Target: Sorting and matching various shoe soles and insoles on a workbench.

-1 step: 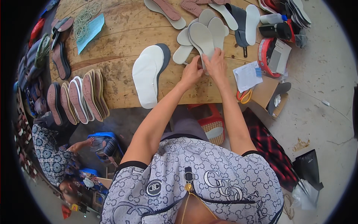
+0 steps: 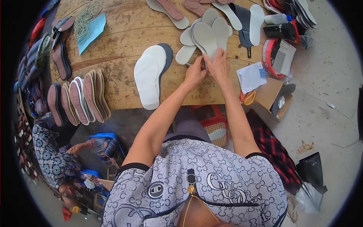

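Both hands, left (image 2: 194, 73) and right (image 2: 218, 67), pinch together, arms outstretched.

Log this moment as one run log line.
left hand on grey insole heel | right hand gripping same | white insole beside | wooden table

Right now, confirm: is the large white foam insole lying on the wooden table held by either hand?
No: both hands pinch a grey insole; the white insole lies apart.

Setting: small shoemaking workshop, likely informal or home-based, though the fisheye rim blurs the surroundings. Evidence: rough wooden surface (image 2: 124, 34) strewn with grey insoles (image 2: 206, 36); white foam soles (image 2: 149, 73); a row of brown-lined soles (image 2: 81, 98) stacked on edge; rubber bands (image 2: 85, 17); glue bottle (image 2: 276, 18); orange-handled scissors (image 2: 247, 97); bare concrete floor (image 2: 325, 102); a second person (image 2: 53, 159) seated low nearby.
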A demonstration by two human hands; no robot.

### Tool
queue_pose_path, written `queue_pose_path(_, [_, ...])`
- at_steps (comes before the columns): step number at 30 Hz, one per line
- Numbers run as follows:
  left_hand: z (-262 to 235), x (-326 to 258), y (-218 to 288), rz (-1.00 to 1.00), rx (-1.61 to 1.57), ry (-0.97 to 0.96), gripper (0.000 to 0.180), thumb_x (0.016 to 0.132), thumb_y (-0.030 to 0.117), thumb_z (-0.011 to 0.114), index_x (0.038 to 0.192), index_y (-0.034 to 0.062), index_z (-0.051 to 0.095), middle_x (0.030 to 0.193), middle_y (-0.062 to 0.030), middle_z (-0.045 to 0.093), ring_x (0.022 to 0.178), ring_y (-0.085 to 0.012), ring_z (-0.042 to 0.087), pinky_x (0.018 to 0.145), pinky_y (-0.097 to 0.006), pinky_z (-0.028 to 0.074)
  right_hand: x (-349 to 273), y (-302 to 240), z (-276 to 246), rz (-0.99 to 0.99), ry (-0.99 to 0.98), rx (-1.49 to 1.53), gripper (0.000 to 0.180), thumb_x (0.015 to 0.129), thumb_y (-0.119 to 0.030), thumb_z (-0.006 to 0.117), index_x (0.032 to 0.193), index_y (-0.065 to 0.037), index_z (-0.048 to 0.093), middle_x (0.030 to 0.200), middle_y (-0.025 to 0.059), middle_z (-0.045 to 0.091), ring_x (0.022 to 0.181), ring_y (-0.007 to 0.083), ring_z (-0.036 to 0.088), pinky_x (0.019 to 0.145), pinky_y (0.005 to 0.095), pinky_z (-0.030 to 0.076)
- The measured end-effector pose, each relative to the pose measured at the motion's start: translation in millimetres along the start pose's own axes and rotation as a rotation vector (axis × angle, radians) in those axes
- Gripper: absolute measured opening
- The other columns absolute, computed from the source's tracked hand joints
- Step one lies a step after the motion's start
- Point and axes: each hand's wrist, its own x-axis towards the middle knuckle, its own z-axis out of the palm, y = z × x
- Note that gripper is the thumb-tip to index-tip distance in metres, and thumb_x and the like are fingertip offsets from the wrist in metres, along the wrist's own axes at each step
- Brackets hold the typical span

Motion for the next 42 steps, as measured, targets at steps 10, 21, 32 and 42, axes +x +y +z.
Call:
queue_pose_path(10, [-10.9,0.5,6.0,-0.127,-0.195,-0.002,0.048,0.076,0.011,0.062,0.123,0.006,0.054,0.079,-0.0144,0.066,0.076,-0.0332,0.065,0.072,-0.04,0.05,-4.7,-17.6,-143.9,0.23,-0.624,1.154,0.049,0.079,-0.03,0.065,0.115,-0.001,0.051,0.094,0.0109,0.06,0.079,0.0223,0.061,0.073,0.0355,0.05])
queue_pose_path(21, [-44.3,-23.5,-5.1,0.262,0.775,-0.25,0.019,0.079,0.015,0.067,0.088,0.0031,0.054,0.094,-0.0142,0.056,0.075,-0.0361,0.061,0.064,-0.045,0.05,-136.2,41.4,-60.7,0.547,-0.212,1.451,0.036,0.085,-0.022,0.062,0.113,-0.004,0.051,0.082,-0.0014,0.049,0.066,0.0067,0.045,0.061,0.0194,0.038])
queue_pose_path(32, [42.0,-33.0,90.8,0.092,-0.655,-0.507,0.038,0.09,0.006,0.061,0.127,0.0009,0.052,0.11,-0.0125,0.064,0.097,-0.0213,0.064,0.086,-0.032,0.051,-70.4,97.3,-30.2,0.634,0.271,1.084,0.039,0.087,-0.019,0.063,0.115,0.002,0.046,0.1,0.0095,0.055,0.088,0.0166,0.054,0.078,0.0311,0.047])
queue_pose_path(42, [-115.1,-192.2,-48.9,-0.31,0.211,0.718,0.044,0.078,0.029,0.076,0.105,0.0016,0.055,0.089,-0.0097,0.054,0.073,-0.0218,0.053,0.069,-0.036,0.047,41.5,205.6,-59.8,-0.107,0.518,-0.026,0.042,0.088,-0.025,0.061,0.112,0.009,0.055,0.112,0.0278,0.057,0.107,0.044,0.051,0.097,0.0471,0.038])
